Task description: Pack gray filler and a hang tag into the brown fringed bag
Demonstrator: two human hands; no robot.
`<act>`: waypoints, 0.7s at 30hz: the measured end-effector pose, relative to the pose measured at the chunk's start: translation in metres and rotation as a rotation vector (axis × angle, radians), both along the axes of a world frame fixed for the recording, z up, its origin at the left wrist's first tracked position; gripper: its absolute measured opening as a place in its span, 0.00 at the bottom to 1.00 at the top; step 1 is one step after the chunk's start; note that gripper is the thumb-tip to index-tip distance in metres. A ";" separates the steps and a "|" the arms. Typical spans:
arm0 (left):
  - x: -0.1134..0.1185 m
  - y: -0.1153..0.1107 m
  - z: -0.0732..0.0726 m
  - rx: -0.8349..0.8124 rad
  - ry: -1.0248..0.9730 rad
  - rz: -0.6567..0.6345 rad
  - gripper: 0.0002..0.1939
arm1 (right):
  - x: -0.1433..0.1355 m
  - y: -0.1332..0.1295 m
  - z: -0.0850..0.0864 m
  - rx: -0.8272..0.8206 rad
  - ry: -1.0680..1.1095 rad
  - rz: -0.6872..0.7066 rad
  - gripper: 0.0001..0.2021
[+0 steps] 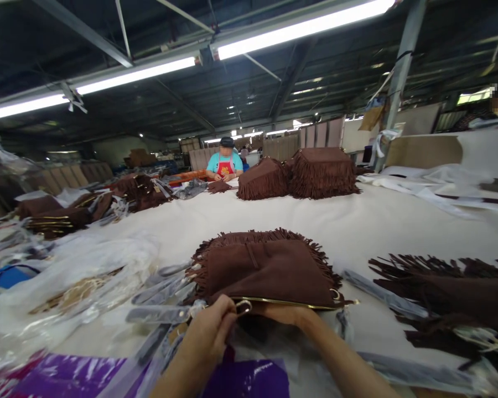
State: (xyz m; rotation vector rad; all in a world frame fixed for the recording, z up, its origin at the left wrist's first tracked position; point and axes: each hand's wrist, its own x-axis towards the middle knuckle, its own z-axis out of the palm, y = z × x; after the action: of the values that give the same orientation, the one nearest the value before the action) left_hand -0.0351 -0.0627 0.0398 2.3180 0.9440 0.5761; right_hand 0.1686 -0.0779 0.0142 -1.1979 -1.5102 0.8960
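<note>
A brown fringed bag [269, 271] lies on the white-covered table, its gold zipper edge toward me. My left hand [216, 326] is closed at the bag's near left corner, pinching the edge beside a metal clasp [244, 308]. My right hand [280, 314] reaches under the zipper edge, and its fingers are hidden by the bag. Plastic-wrapped straps [161, 314] lie left of my left hand. A gold ring [336, 294] shows at the bag's right corner.
Clear plastic bags [108, 282] and purple packaging [70, 376] cover the left. Another fringed piece [460, 293] lies right. Stacked brown bags [323, 171] stand at the back. A person [225, 164] works across the table. More brown bags [58, 218] are piled back left.
</note>
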 end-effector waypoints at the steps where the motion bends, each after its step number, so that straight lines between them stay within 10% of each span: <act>1: 0.000 0.005 0.003 -0.023 -0.078 0.034 0.13 | -0.001 -0.001 0.002 -0.022 -0.003 0.069 0.10; 5: 0.003 0.022 0.000 -0.039 -0.273 0.098 0.11 | -0.005 -0.001 0.007 -0.104 0.036 0.222 0.10; 21: 0.013 0.022 -0.011 0.059 -0.460 0.119 0.11 | -0.029 -0.004 0.013 -0.135 0.122 0.070 0.07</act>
State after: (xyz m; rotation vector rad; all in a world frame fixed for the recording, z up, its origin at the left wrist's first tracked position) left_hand -0.0217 -0.0406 0.0283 2.0518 0.8499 1.1402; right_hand 0.1396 -0.0816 0.0267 -1.1697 -1.4191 1.1132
